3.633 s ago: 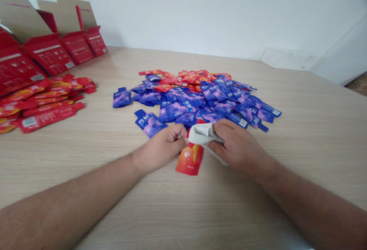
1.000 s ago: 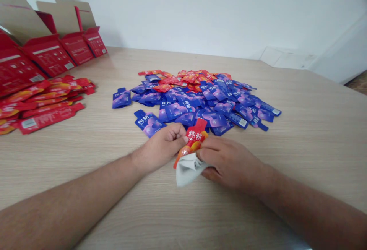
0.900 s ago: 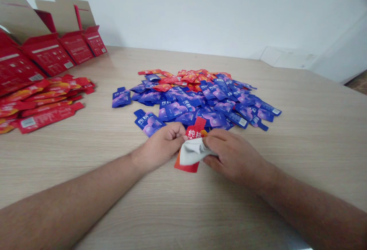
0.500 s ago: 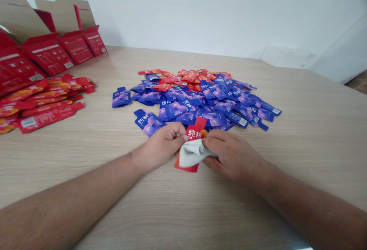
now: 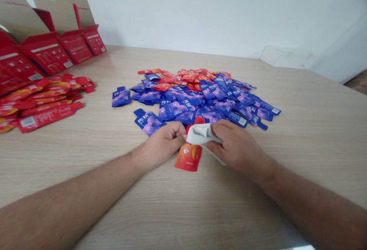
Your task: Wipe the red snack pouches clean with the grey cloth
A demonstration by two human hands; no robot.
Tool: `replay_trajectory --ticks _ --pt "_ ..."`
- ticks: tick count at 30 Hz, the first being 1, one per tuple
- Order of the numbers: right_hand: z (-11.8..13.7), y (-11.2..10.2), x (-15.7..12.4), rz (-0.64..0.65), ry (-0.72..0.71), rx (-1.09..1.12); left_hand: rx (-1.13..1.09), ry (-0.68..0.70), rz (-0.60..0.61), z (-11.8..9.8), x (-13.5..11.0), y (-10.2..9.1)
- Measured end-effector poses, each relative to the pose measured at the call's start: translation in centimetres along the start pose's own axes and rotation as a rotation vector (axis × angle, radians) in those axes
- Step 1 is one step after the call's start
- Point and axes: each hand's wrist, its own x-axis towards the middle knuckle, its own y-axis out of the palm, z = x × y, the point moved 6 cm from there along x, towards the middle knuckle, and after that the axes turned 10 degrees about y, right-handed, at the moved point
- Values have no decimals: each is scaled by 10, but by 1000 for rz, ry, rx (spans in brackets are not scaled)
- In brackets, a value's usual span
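Between my hands is a red-orange pouch (image 5: 188,157) with a narrow spout end pointing away from me. My left hand (image 5: 163,143) pinches its left edge between thumb and fingers. A folded whitish cloth (image 5: 198,133) lies across the pouch's upper part and hides its printed name. My right hand (image 5: 237,146) is closed on that cloth, with a loose end hanging below the fingers. Just beyond my hands spreads a heap of purple pouches (image 5: 179,108), with more red-orange pouches (image 5: 191,77) at its back.
At the left, several red boxes (image 5: 47,53) stand in a row with their flaps up. In front of them lies a stack of red pouches (image 5: 51,97). A single purple pouch (image 5: 120,97) lies left of the heap on the wooden table (image 5: 137,211). A white wall rises behind.
My right hand has moved the cloth up the pouch, away from me, and slightly right. The pouch's lower front now shows, while its printed name is covered. My left hand has stayed in place.
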Motion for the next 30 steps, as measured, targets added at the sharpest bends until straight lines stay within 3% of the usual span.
replay_trajectory --ticks 2,7,12,14,21,27,30 --pt "2 1 0 14 -9 14 4 2 -5 1 0 0" --pt "27 10 -11 187 -230 48 -15 23 -17 -1 0 -1" --pt "-4 -2 2 -32 28 -9 21 9 27 0 0 -1" --pt "-7 -3 4 -50 44 -8 31 2 29 1 0 -1" --pt "36 11 -16 186 -284 31 -47 -18 -3 2 1 -1" --pt "-3 -1 1 -20 -11 2 -55 -42 -6 3 0 0" --pt "1 2 0 6 -26 13 -74 -57 -23 4 0 0"
